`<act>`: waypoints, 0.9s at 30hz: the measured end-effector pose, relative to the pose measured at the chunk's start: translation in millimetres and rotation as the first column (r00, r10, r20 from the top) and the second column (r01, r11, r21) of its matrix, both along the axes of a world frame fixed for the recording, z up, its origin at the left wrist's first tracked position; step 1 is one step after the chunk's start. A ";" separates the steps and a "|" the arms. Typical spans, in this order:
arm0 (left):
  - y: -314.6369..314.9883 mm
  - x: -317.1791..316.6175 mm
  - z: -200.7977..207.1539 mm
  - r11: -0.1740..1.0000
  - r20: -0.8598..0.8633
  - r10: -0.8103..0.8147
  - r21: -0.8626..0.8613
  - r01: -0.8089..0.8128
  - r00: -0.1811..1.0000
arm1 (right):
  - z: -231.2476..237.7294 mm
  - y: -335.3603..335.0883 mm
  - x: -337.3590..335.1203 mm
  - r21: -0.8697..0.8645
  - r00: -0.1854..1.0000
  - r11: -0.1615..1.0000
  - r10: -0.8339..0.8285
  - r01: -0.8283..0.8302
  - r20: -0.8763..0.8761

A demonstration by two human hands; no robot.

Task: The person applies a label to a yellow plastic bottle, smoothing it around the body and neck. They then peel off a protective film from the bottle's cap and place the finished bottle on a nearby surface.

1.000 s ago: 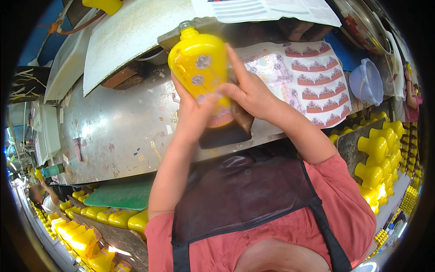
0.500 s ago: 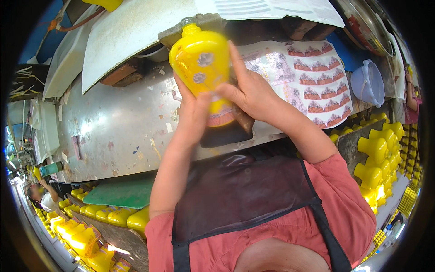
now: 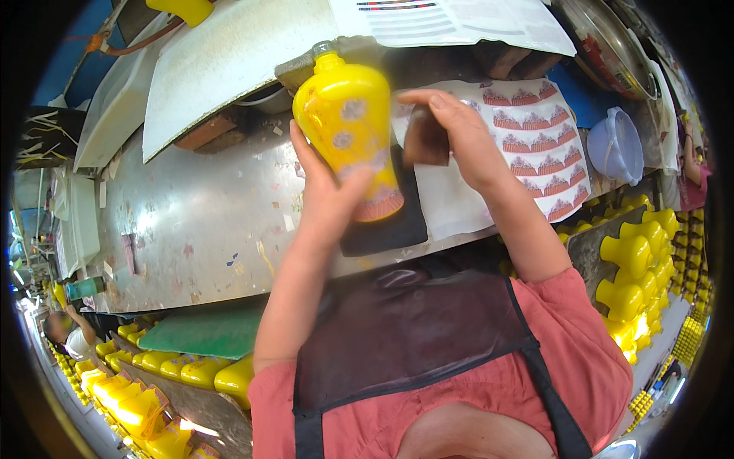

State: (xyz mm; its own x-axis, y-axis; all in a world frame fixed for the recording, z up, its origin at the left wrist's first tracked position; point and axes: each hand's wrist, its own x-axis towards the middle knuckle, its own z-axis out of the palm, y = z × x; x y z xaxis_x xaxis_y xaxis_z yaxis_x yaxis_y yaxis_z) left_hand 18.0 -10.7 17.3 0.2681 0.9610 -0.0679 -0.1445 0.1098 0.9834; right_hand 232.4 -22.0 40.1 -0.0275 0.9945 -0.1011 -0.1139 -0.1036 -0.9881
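Note:
A glossy yellow vase (image 3: 344, 96) with grey flower decals and a reddish scalloped band near its base leans over a black pad (image 3: 390, 239) on the metal table. My left hand (image 3: 330, 187) is closed around the vase's left side, with the thumb across its lower front. To the right of the vase and apart from it, my right hand (image 3: 462, 138) grips a flat brown scraper-like piece (image 3: 427, 139). Beneath that hand lies a white sheet printed with rows of reddish scalloped decals (image 3: 535, 141). The vase's neck rests close to a grey block (image 3: 294, 75).
A pale blue bucket (image 3: 615, 145) stands right of the sheet. White boards (image 3: 206, 69) and bricks (image 3: 205, 134) lie at the back of the metal table (image 3: 191, 222). Many yellow vases (image 3: 631, 252) line both sides. Another person (image 3: 76, 336) is at the far left.
My right hand has come away from the vase, moving right with the brown piece. The vase has shifted slightly right and down, still in my left hand.

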 end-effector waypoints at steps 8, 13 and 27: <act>3.0 0.2 1.6 0.994 -0.056 -0.077 0.077 0.081 0.995 | -6.5 -3.7 -27.8 0.602 0.750 0.798 -0.399 0.002 0.527; 5.2 -1.8 0.6 0.993 -0.070 -0.097 0.059 0.101 0.993 | 7.9 7.0 -26.0 0.746 0.772 0.662 -0.440 -0.066 0.459; -2.3 -2.4 3.9 0.991 -0.332 0.039 0.134 0.006 0.942 | 51.4 39.9 -27.2 0.770 0.634 0.619 -0.535 -0.156 0.559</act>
State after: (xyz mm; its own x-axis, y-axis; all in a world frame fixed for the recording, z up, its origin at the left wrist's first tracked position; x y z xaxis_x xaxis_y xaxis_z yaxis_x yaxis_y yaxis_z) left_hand 15.6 -13.0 21.2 0.2359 0.9715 -0.0242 0.1934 -0.0225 0.9809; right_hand 205.2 17.9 91.5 -0.0960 0.6884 0.7190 0.6928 0.5648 -0.4483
